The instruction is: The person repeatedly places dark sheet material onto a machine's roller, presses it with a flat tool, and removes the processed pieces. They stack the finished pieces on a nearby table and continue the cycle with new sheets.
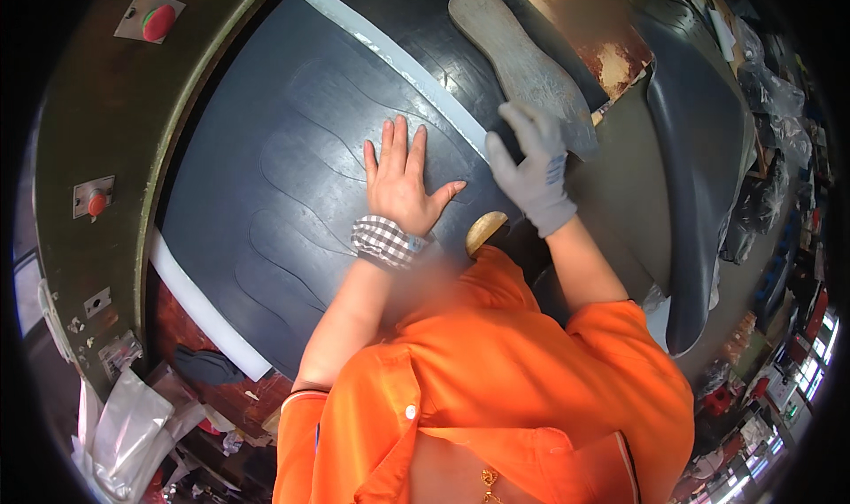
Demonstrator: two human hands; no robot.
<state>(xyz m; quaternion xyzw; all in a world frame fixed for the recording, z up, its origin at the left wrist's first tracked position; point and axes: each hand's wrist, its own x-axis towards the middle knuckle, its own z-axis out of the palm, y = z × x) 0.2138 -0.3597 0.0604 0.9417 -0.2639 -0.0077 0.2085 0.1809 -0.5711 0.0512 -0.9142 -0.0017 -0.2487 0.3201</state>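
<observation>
My bare left hand [400, 181] lies flat on a dark grey rubber sheet [230, 141], fingers stretched and thumb out to the side. A checked cloth band [387, 242] wraps that wrist. Several curved sole outlines are cut or pressed into the sheet around the hand. My right hand [538, 174], in a grey glove, is at the sheet's right edge by a pale strip [398, 57]. Its thumb stands apart from the fingers and nothing shows in its grasp. Just beyond it lies a worn grey sole-shaped piece [518, 52].
A green machine frame [97, 141] with red push buttons [159, 23] borders the left. Another pale strip [212, 314] runs along the sheet's near left edge. A rounded brass-coloured piece [485, 231] sits before my body. A curved dark sheet [695, 167] hangs at the right.
</observation>
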